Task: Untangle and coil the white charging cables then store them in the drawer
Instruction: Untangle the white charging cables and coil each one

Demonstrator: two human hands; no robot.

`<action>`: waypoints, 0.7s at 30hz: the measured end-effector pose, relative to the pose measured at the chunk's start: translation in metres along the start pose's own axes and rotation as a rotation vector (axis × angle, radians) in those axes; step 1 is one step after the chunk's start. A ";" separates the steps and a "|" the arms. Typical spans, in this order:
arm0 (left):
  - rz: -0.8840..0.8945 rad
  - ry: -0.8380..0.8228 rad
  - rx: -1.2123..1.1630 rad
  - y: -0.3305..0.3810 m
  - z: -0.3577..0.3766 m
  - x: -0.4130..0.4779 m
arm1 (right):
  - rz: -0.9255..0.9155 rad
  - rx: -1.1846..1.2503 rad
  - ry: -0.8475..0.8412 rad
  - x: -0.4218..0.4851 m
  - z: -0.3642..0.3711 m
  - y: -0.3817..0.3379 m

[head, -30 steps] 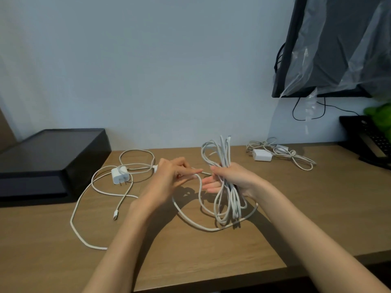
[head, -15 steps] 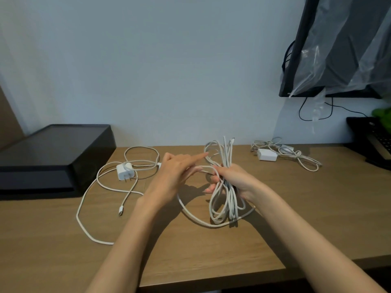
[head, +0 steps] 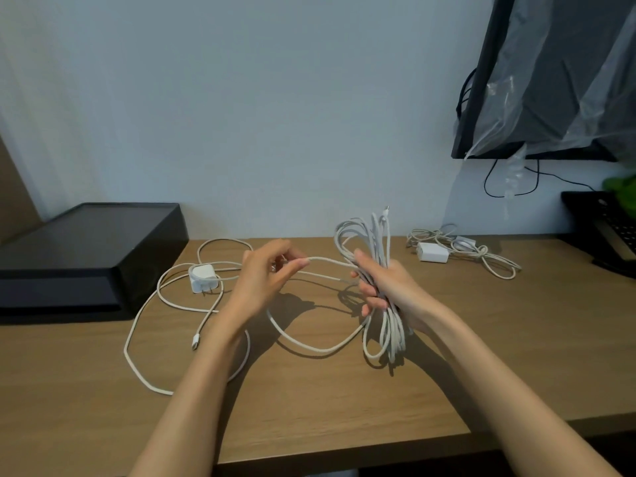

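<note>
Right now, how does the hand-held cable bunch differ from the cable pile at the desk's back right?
The cable bunch is gripped upright by the right hand; the cable pile lies flat on the desk, untouched. The bunch forms long narrow loops; the pile is a loose tangle. A white charger block lies in the pile; none shows in the bunch. Both are white.

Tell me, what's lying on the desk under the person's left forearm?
A loose loop of white cable crosses the wooden desk beneath the left forearm, with a connector lying beside the wrist. The stretch directly under the arm is covered.
</note>
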State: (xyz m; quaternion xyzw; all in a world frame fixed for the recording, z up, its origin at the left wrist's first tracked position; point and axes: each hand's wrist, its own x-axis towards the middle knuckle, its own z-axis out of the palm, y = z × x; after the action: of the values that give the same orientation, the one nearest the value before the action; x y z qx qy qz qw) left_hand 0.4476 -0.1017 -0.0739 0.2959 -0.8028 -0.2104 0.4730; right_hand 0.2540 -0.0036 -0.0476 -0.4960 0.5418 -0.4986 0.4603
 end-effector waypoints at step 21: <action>-0.197 -0.075 0.500 -0.016 0.000 -0.010 | -0.321 0.549 0.316 -0.015 -0.022 -0.014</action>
State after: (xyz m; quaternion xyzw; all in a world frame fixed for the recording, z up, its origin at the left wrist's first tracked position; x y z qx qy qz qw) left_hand 0.4554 -0.1067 -0.0901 0.4720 -0.8142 -0.0616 0.3325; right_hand 0.2351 0.0132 -0.0314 -0.3494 0.3673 -0.7622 0.4026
